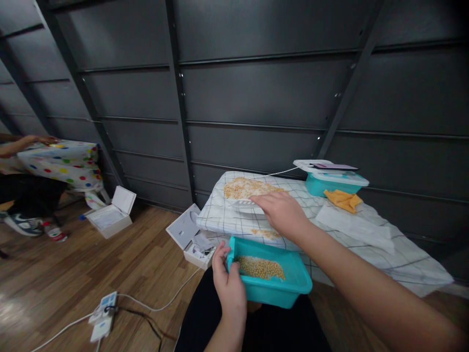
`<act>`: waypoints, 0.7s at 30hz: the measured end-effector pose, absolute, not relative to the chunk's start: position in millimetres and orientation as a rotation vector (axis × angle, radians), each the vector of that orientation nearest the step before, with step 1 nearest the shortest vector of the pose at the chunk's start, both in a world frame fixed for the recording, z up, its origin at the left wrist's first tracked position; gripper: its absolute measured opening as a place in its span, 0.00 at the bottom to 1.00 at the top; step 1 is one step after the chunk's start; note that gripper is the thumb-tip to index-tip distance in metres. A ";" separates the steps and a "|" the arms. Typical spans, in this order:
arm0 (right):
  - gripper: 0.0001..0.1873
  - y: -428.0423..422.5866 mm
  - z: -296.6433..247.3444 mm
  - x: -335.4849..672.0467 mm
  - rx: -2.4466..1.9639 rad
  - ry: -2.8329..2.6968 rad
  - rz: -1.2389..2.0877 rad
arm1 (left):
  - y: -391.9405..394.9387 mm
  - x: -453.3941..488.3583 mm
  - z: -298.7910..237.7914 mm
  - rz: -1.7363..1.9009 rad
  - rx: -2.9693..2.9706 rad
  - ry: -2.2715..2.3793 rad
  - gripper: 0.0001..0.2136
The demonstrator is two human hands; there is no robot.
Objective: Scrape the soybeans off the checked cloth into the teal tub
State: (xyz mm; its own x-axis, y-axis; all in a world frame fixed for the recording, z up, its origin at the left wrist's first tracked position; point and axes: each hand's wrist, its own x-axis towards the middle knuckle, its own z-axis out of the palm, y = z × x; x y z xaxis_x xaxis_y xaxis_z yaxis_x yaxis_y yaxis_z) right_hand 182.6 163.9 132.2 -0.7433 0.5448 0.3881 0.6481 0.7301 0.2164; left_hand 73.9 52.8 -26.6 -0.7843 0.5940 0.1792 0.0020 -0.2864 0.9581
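A teal plastic container (273,293) rests on my lap, with yellow beans (262,268) and some white grains inside. My left hand (229,278) is closed around its left end, thumb over the rim. On the checkered cloth, a white slotted tray (244,202) shows its near edge beside a spread of yellow beans and white grains (244,188). My right hand (280,212) appears to grip that tray near its front right, though its fingertips are partly hidden. Between tray and container, loose beans (266,233) lie on the cloth's front part.
A lidded teal box (333,183) with a flat dark device (333,166) on top, an orange cloth (344,200) and a white sheet (355,227) lie right. Open white boxes (110,220) and a power strip (103,318) with cables occupy the floor. Another person's arm (18,145) shows far left.
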 end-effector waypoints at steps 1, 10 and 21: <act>0.22 168.2 133.1 176.3 -0.966 -2.635 -0.481 | 52.7 73.7 -27.0 2.120 0.748 1.581 0.14; 0.23 180.2 121.3 161.0 -0.986 -2.721 -0.430 | 52.8 73.7 -27.6 2.116 0.782 1.570 0.14; 0.23 192.2 123.5 134.3 -1.198 -2.623 -0.528 | 53.3 76.5 -28.1 2.069 0.679 1.493 0.16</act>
State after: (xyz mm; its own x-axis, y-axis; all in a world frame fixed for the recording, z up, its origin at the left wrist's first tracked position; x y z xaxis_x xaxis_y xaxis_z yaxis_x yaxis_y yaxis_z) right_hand 134.3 192.2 123.5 -0.6475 0.6857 0.3324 0.7609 0.6053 0.2336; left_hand 76.5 53.3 -28.1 -0.7530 0.6493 0.1064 -0.1038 -0.2769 0.9553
